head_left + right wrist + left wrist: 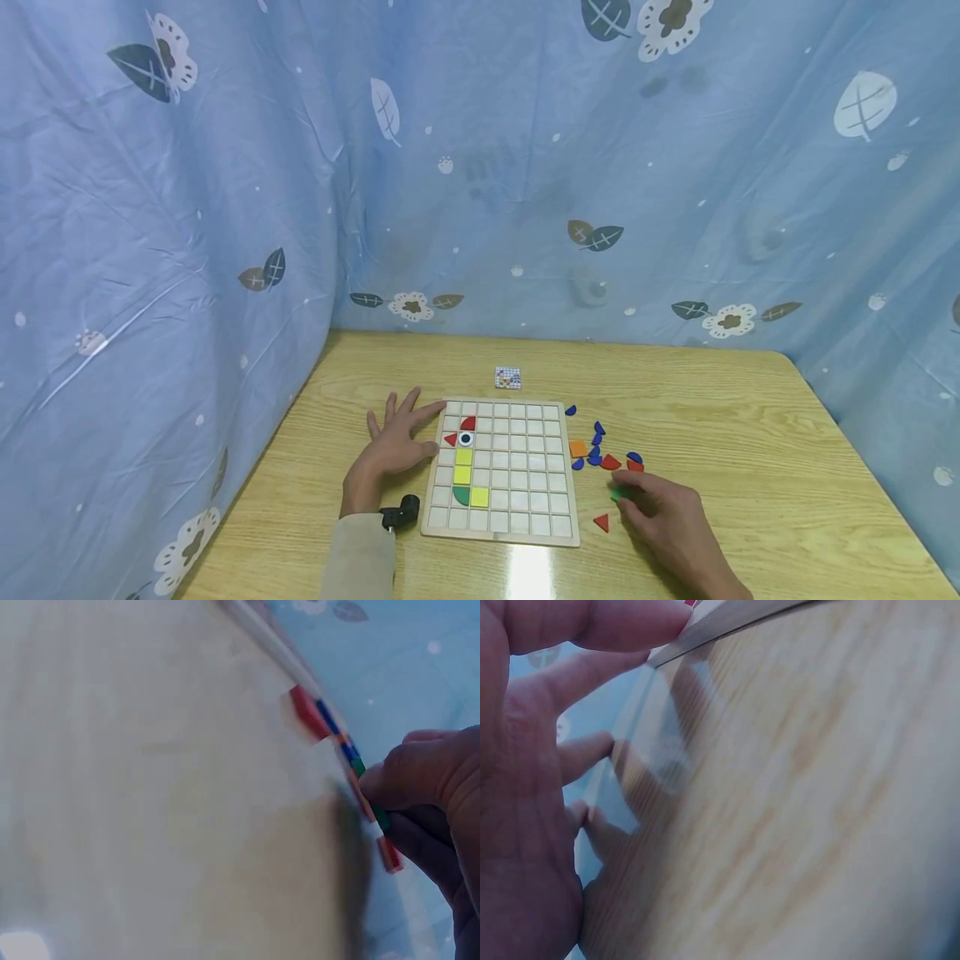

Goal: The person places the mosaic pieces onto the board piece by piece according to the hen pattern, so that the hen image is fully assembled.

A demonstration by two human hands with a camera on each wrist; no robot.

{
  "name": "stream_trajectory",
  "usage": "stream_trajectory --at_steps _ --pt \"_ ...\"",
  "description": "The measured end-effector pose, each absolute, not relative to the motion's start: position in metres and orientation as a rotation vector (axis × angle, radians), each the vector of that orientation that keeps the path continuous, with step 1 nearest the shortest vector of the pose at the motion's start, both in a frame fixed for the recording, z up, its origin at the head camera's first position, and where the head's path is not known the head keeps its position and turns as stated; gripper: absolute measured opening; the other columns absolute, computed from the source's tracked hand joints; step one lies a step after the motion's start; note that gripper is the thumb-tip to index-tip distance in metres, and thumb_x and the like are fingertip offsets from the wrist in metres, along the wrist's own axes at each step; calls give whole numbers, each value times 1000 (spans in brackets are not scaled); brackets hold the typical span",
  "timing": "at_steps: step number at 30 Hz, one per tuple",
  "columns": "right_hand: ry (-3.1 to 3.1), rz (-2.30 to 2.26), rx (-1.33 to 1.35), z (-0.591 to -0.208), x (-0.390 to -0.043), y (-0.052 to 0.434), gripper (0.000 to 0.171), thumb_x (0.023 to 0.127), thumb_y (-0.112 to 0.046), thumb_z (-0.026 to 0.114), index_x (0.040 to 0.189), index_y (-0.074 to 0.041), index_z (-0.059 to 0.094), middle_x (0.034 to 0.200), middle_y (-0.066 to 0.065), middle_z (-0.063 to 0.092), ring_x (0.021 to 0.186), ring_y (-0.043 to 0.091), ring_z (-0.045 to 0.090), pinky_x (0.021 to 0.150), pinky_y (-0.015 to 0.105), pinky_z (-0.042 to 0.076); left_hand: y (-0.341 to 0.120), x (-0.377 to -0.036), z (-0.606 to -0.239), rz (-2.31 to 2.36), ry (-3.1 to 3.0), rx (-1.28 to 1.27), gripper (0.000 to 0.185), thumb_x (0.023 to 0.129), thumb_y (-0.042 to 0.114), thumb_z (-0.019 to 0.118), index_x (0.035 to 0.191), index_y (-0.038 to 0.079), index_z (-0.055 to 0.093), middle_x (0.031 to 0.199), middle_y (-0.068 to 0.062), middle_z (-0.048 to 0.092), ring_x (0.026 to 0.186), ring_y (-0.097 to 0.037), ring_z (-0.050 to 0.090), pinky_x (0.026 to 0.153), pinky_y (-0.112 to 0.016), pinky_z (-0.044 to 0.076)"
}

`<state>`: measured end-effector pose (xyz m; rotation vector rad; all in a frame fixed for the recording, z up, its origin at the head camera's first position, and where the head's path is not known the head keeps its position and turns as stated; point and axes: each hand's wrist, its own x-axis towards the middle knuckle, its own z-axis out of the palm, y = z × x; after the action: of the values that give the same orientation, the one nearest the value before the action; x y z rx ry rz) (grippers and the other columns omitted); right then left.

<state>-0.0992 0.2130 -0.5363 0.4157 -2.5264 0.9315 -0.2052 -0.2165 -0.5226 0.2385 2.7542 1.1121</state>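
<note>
Right hand (pixel 667 512) on a green piece (pixel 618 495), just right of the board (pixel 501 533).

The fingers curl over the green piece, which lies flat on the table (pixel 750 400), touching the fingertips on their board side; whether it is pinched I cannot tell. A red triangle (pixel 601 522) lies just beside it; blue, red and orange pieces (pixel 596 454) cluster beyond. The left hand (pixel 393 446) rests flat, fingers spread, against the board's left edge, farther from the piece.
</note>
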Motion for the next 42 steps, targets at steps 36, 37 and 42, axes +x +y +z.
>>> stream_trajectory --at_steps 36,37,42 --pt "-2592 1277 1043 -516 -138 112 30 89 2 82 117 -9 84 110 1 86 99 10 81 90 34 66 -217 -206 -521 1105 2747 236 78 88 16 75 162 29 56 185 -16 15 169 -50 -11 124 -77 -21" --pt "-2587 1284 1056 -517 -138 109 31 89 3 82 117 -9 84 110 1 86 99 11 81 90 34 66 -217 -207 -521 1102 2749 238 78 88 17 75 162 29 56 184 -16 16 169 -50 -10 124 -77 -21" --pt "-2564 1292 1114 -524 -139 98 32 88 3 83 117 -10 84 111 0 85 102 10 80 92 30 65 -217 -207 -522 1086 2758 241 78 87 17 75 162 29 57 184 -16 17 169 -50 -9 124 -78 -19"
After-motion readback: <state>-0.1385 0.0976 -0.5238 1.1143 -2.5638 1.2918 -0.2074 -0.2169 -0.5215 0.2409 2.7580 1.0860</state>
